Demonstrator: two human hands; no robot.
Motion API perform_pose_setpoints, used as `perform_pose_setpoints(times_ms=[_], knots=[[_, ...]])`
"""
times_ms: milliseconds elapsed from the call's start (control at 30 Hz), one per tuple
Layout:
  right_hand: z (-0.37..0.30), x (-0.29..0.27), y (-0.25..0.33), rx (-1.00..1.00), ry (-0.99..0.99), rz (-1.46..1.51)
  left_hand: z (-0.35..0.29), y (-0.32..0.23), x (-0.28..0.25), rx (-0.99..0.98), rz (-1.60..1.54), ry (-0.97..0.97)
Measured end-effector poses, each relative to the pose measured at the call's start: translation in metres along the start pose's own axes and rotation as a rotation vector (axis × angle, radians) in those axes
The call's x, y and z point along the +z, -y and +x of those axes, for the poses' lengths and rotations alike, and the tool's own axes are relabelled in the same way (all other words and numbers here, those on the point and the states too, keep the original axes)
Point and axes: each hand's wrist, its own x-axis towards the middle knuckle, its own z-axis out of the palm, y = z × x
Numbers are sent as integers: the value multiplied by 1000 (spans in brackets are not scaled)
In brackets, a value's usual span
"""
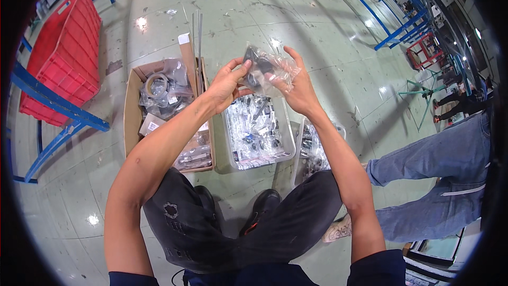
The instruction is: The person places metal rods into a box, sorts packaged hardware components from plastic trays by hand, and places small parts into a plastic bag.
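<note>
Between my hands is a clear plastic bag (269, 69) with dark parts inside, whose kind I cannot make out. My left hand (231, 80) pinches its left side, thumb on top. On the right side, my right hand (296, 82) grips the crinkled plastic, with the index finger raised. Below the bag stands a clear plastic bin (287, 145) filled with many small bagged parts (254, 130). To its left is an open cardboard box (132, 111) holding a roll of tape (156, 86), bagged items and long strips standing upright.
A second clear bin (297, 167) with bagged parts sits by my right knee. At the left are a red crate (66, 55) and a blue metal frame (58, 100). Another person's jeans-clad legs (431, 153) are close on my right. A green stand (423, 92) is farther off.
</note>
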Motion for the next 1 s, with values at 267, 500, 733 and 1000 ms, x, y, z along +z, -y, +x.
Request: perform_pose_setpoints(times_ms=[267,500,733,1000], knots=[[2,1,-2,93,37,238,-4,-4,1,-2,-12,-19],[4,5,-5,197,26,272,-6,-5,-1,-41,-37,57],[6,-2,4,-97,-41,311,-8,-22,0,-4,36,-11],[1,6,-35,98,-215,592,-19,-45,-20,128,-241,-51]])
